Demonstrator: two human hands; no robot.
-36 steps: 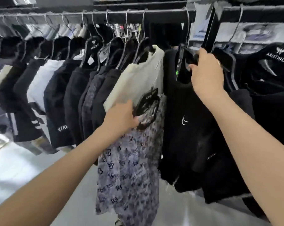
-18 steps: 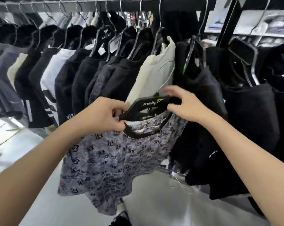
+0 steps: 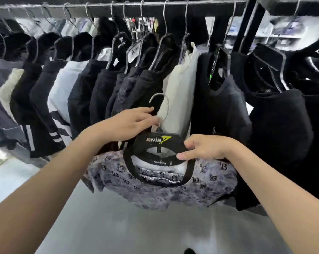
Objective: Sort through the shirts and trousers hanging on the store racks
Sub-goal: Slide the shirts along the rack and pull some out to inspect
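A grey patterned shirt [image 3: 155, 195], off the rail [image 3: 200, 6] and held near, hangs on its black hanger [image 3: 157, 141], left hand [image 3: 129, 125] pinching the hook, right hand [image 3: 206, 148] pinching its right end; most garments seemingly await sorting.

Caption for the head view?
Left hand and right hand hold a patterned shirt on its black hanger, off the rail.

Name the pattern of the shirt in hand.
The shirt is grey with dark repeated monograms; head view.
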